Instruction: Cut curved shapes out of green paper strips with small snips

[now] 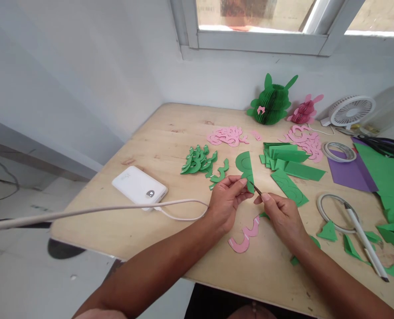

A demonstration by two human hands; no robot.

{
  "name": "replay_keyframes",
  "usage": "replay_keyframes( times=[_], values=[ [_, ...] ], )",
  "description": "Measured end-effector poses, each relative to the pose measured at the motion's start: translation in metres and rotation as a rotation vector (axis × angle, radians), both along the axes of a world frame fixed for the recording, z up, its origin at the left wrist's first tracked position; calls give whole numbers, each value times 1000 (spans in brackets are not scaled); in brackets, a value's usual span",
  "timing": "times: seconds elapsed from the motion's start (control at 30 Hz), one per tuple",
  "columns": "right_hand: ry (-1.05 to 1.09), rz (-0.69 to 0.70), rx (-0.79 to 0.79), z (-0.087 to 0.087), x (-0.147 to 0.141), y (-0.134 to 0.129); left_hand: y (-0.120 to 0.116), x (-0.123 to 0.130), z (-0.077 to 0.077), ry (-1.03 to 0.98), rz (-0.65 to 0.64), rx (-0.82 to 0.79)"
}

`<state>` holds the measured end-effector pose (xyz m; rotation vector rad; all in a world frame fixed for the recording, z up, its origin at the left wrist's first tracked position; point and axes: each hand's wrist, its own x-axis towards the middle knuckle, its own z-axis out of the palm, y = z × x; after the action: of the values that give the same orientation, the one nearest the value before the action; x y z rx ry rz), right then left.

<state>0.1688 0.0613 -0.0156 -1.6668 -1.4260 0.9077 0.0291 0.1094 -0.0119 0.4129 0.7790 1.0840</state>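
A: What lies nearest the person?

B: The front edge of the counter [133, 239]. On the right, a white pen [366, 241] lies across a pale ring [320, 208], with green scraps [328, 231] around them. A pink wavy strip [241, 244] lies between the forearms, just short of the hands.

A: And the hands themselves?

B: The left hand [228, 201] pinches a green card [245, 166] near its lower end, thumb against fingers. The right hand [281, 215] is closed on a slim dark tool [257, 189], its tip at the card's lower right edge. Whether the tool is a pair of scissors is hard to tell.

A: How does the card look?

B: It stands out beyond the left hand, scalloped on the left, straight on the right, with curved lines drawn on it.

A: What is to the left?

B: A white power bank [138, 186], with a pale cable [83, 212] looping close to the left wrist.

A: And beyond the hands?

B: A green pile [198, 161] of cut curls left of the card, and green strips [285, 155] to its right. Farther right lie a purple sheet [351, 170], a tape roll [326, 153] and black scissors [381, 144]. Past the strips and curls are two heaps of pink pieces [226, 136].

A: At the back?

B: A green paper figure [272, 106] with upright ears, a smaller pink figure [305, 111] and a white fan [351, 110], below a window [259, 42].
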Motion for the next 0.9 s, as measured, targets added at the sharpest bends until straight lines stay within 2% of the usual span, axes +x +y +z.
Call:
replay_keyframes(
  times=[0.33, 0.53, 0.9],
  values=[
    [86, -75, 46, 1, 2, 0, 3, -2, 4, -39, 36, -5],
    [175, -221, 82, 0, 1, 2, -3, 1, 3, 7, -66, 32],
    [173, -262, 140, -12, 1, 2, -7, 3, -4, 176, -205, 124]
  ],
)
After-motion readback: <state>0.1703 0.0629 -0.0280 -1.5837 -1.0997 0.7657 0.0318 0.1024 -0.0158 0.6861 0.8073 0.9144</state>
